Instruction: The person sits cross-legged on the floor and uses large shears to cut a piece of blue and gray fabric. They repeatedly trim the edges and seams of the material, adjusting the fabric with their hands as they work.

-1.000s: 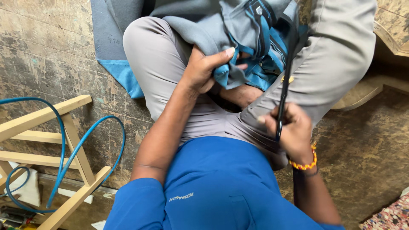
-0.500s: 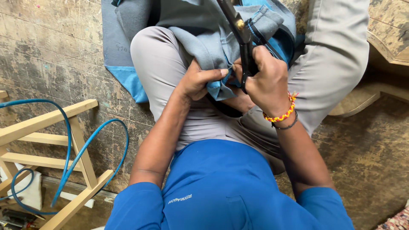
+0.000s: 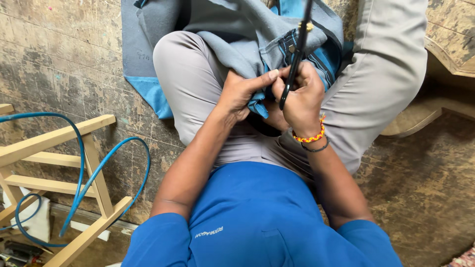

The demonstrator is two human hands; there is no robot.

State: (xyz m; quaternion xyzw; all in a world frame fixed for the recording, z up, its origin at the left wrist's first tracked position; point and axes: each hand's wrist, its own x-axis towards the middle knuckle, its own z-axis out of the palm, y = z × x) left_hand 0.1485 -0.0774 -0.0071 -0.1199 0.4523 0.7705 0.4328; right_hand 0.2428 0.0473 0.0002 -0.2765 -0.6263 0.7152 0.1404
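Note:
I sit cross-legged on the floor in grey trousers and a blue shirt. A grey and blue fabric piece (image 3: pixel 232 34) lies over my lap and knee. My left hand (image 3: pixel 242 94) pinches the fabric's edge near the middle. My right hand (image 3: pixel 299 96), with a beaded bracelet on the wrist, grips the black handles of a pair of scissors (image 3: pixel 297 54), whose blades point up over the fabric. The two hands touch each other at the fabric edge.
A pale wooden frame (image 3: pixel 59 173) lies at the left with a blue hose (image 3: pixel 79 163) looped through it. The floor is worn, stained board (image 3: pixel 49 64). A curved wooden piece (image 3: pixel 435 109) rests at the right beside my leg.
My right hand brought the scissors from low at my right side up to the fabric, meeting the left hand. The view moved closer over my lap.

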